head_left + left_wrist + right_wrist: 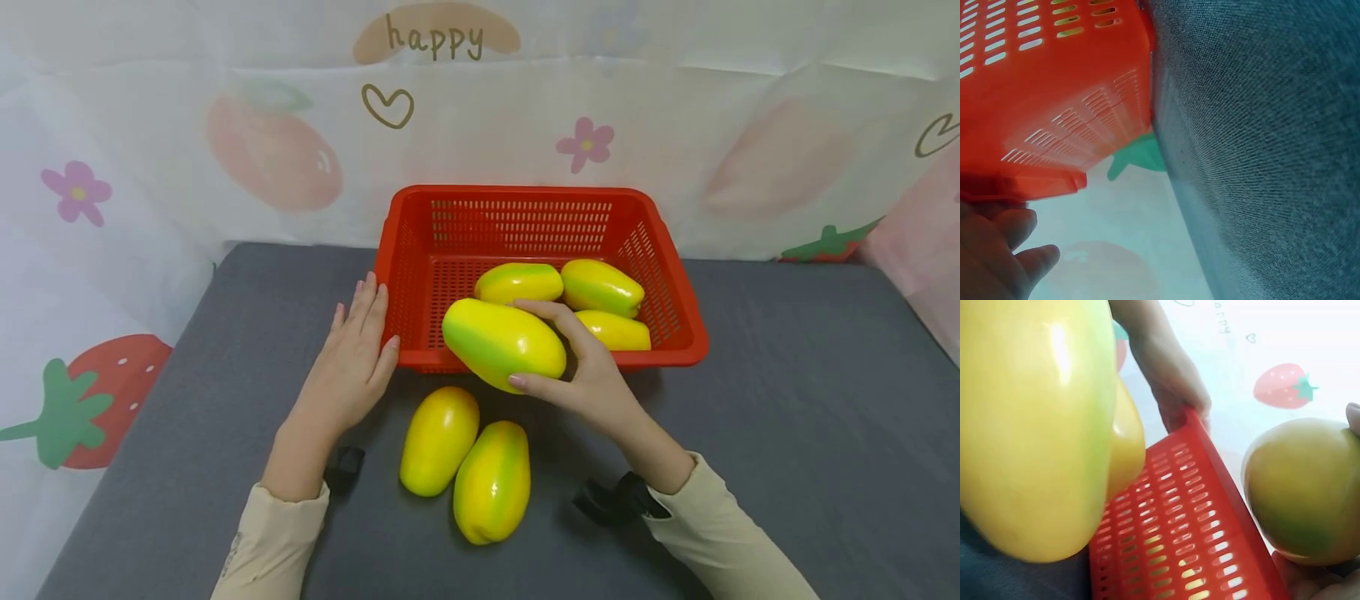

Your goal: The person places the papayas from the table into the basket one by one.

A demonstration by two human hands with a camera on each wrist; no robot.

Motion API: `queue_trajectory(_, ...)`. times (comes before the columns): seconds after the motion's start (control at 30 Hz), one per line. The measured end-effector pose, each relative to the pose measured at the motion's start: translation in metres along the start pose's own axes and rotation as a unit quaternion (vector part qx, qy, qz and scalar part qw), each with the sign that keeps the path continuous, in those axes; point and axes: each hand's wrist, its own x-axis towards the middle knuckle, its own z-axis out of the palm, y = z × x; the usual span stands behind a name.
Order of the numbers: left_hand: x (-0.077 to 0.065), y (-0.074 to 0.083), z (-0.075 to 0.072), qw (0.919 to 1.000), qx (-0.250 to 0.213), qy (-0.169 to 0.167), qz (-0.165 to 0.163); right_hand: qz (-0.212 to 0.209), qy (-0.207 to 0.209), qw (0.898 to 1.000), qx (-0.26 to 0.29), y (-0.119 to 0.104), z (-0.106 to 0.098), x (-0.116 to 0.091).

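Note:
My right hand (588, 375) grips a yellow-green papaya (502, 343) above the front rim of the red basket (517, 192), thumb at the near side and fingers over the far side. In the right wrist view this papaya (1300, 487) is partly cut off by the frame. Against the basket's left rim rests my left hand (347, 362), its fingers straight; the left wrist view shows its fingers (1016, 228) by the rim. Three more papayas lie inside the basket, one (519, 282) left, another (602, 287) right, and a third (617, 332) partly hidden behind the front rim.
Two papayas lie side by side on the grey tabletop (787, 433) before the basket, one (439, 442) left and one (492, 483) right. Behind the basket hangs a printed cloth (480, 117). Dark wrist devices (611, 500) sit below both hands.

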Motion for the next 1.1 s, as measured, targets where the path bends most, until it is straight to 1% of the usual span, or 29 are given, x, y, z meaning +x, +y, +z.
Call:
queue_trajectory(0.13, 0.0, 0.0, 0.0, 1.0, -0.001, -0.002, -0.001, 0.004, 0.009, 1.0, -0.004, 0.0, 0.004, 0.011)
queue_trajectory(0.33, 0.0, -0.001, 0.0, 1.0, -0.006, 0.003, 0.001, 0.029, 0.019, 0.999, 0.011, -0.002, 0.01, 0.028)
queue_trajectory(0.4, 0.0, -0.001, 0.0, 1.0, -0.007, 0.003, 0.001, 0.037, 0.019, 0.999, 0.008, -0.001, 0.011, 0.034)
queue_trajectory(0.7, 0.0, 0.0, 0.001, 1.0, -0.008, 0.006, 0.0, 0.095, 0.011, 0.995, -0.002, 0.0, 0.016, 0.054)
queue_trajectory(0.93, -0.001, -0.001, 0.001, 0.9999, -0.003, 0.01, 0.0, 0.103, -0.011, 0.995, -0.009, 0.003, 0.021, 0.069)
queue_trajectory(1.1, -0.001, -0.001, 0.002, 0.9999, -0.001, 0.013, 0.005, 0.119, -0.012, 0.992, -0.029, 0.007, 0.024, 0.077)
